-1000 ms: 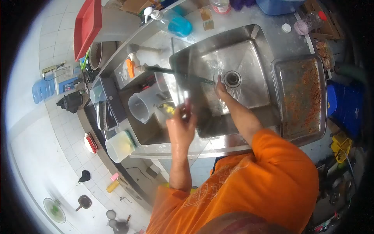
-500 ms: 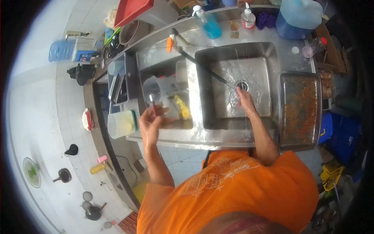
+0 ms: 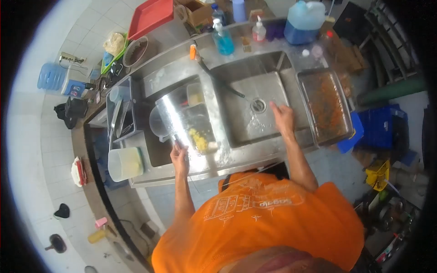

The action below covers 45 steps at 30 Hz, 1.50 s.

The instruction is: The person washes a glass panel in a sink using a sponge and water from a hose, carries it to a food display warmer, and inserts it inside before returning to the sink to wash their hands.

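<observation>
Tool [image 3: 176, 142] stays grasped by the left hand [image 3: 179, 158] at the left basin's [image 3: 157, 154] six o'clock; the right hand [image 3: 284, 117], seemingly empty, leaves the hose [image 3: 221, 81] for the drain's [image 3: 258, 106] three o'clock, probably wetted no more.

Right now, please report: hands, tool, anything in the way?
Left hand gripping reddish handle, tool type unclear. Right hand over right basin. Black hose hanging into same basin.

white lettering [image 3: 286, 200] on the orange shirt [image 3: 268, 227] seems to begin "sag", the rest unclear.
</observation>
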Available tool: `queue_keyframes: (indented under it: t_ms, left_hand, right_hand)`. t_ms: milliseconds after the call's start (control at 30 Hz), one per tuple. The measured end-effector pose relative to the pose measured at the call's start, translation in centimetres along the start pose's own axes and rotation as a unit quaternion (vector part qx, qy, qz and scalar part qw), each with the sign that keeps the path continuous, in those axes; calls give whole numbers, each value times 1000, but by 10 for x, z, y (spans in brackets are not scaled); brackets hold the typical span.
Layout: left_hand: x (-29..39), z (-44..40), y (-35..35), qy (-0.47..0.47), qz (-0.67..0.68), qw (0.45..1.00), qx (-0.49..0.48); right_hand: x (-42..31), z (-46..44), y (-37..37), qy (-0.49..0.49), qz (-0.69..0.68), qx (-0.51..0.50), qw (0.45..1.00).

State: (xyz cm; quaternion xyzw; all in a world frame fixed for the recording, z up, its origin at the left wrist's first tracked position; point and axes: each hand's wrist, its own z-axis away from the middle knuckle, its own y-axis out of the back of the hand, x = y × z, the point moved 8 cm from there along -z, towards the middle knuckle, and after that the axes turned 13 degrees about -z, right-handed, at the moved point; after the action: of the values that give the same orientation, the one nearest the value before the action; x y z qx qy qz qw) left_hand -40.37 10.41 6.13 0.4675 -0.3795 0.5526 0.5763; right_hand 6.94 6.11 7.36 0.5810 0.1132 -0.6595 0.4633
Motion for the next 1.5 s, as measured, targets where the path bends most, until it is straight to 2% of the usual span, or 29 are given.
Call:
queue_keyframes:
  t_ms: [100, 133, 233, 367, 433, 567, 667, 767, 833, 900, 1000, 1100, 1233, 1300, 1400, 1500]
  left_hand:
    - [-11, -18, -17, -1, -10, 994, -109]
    - [6, -18, -33, -17, -29, 988, -149]
    - [68, 16, -95, -16, -17, 962, -271]
    - [90, 77, -184, -47, -35, 902, -427]
    - [92, 128, -236, -74, -10, 842, -534]
    - [89, 286, -317, -101, -84, 715, -686]
    - [59, 427, -351, -100, -117, 618, -771]
    - [19, 577, -357, -133, -176, 527, -821]
    - [-23, 669, -348, -122, -185, 467, -856]
    - [-61, 751, -340, -102, -201, 440, -869]
    - [-116, 860, -328, -66, -220, 352, -907]
    - [-158, 973, -338, -63, -218, 282, -932]
    - [-215, 1129, -348, -53, -266, 251, -929]
    - [-233, 1215, -355, -47, -284, 226, -931]
    - [-268, 1351, -377, -77, -291, 175, -938]
    - [-292, 1481, -381, -24, -260, 147, -954]
  right_hand:
    - [20, 20, 44, 74, -75, 86, 991]
    - [20, 41, 63, 83, -120, 124, 982]
    - [26, 113, 136, 15, -122, 214, 969]
    - [82, 234, 236, 20, -214, 365, 906]
    - [119, 315, 281, 10, -227, 446, 866]
    - [206, 508, 341, 37, -228, 610, 758]
    - [261, 664, 347, -25, -263, 713, 650]
    - [331, 812, 337, -86, -249, 783, 563]
    - [351, 898, 323, -94, -244, 826, 500]
    - [382, 972, 309, -116, -235, 863, 432]
    - [419, 1059, 293, -163, -240, 883, 369]
    - [478, 1111, 321, -178, -252, 896, 318]
    - [568, 1189, 367, -201, -257, 907, 265]
    - [615, 1232, 394, -225, -238, 910, 255]
    - [631, 1306, 476, -225, -240, 923, 199]
    - [663, 1389, 540, -220, -213, 936, 176]
